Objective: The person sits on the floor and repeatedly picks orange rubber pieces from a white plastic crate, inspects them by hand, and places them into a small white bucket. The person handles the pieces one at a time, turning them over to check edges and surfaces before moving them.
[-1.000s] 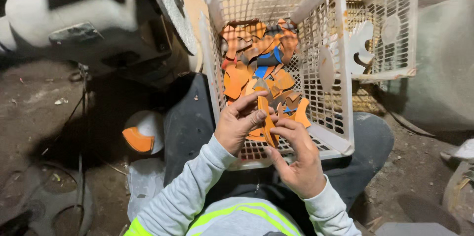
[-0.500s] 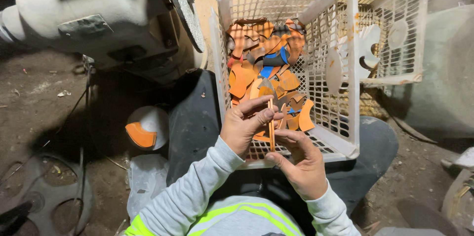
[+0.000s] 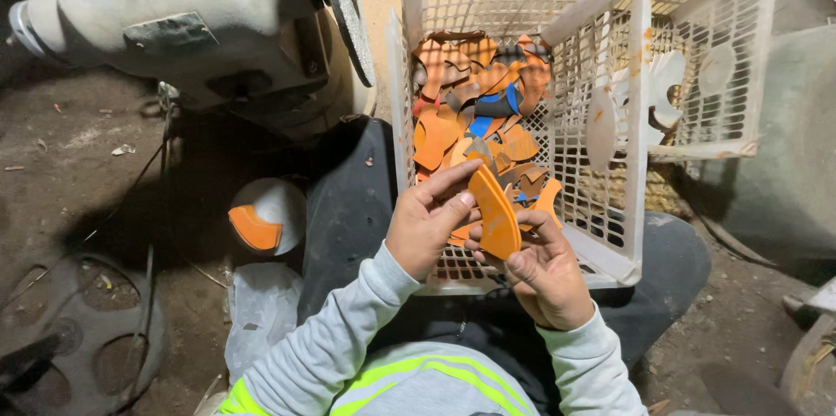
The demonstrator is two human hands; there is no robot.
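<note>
Dirt floor (image 3: 78,163), dark and gritty, runs all round the seated person, with small scraps scattered at nine o'clock and a round metal plate with holes (image 3: 70,346) lying at seven. At eleven o'clock stands a heavy grey grinder (image 3: 183,24), its wheel (image 3: 344,6) edge-on and just beside the crate. A white bowl (image 3: 266,216) holding one orange shard sits on the ground near the left knee, above a crumpled plastic bag (image 3: 261,316).

Across the lap rests a white lattice crate (image 3: 610,233), heaped at twelve o'clock with orange and blue curved pieces (image 3: 475,111). A second crate (image 3: 723,59) at two o'clock holds pale white pieces.

Both hands meet at the near rim. The left hand (image 3: 427,224) pinches an orange piece (image 3: 495,214) between thumb and forefinger at its upper edge, the other fingers curled loosely. The right hand (image 3: 544,272) props it from beneath, fingertips pressed to the lower edge, thumb alongside.

To handle it well, I'd judge the grip belongs on the flat faces, clear of the edges, which may be sharp, with the piece turned slowly toward the light and kept low over the crate so a slip drops it back in.
</note>
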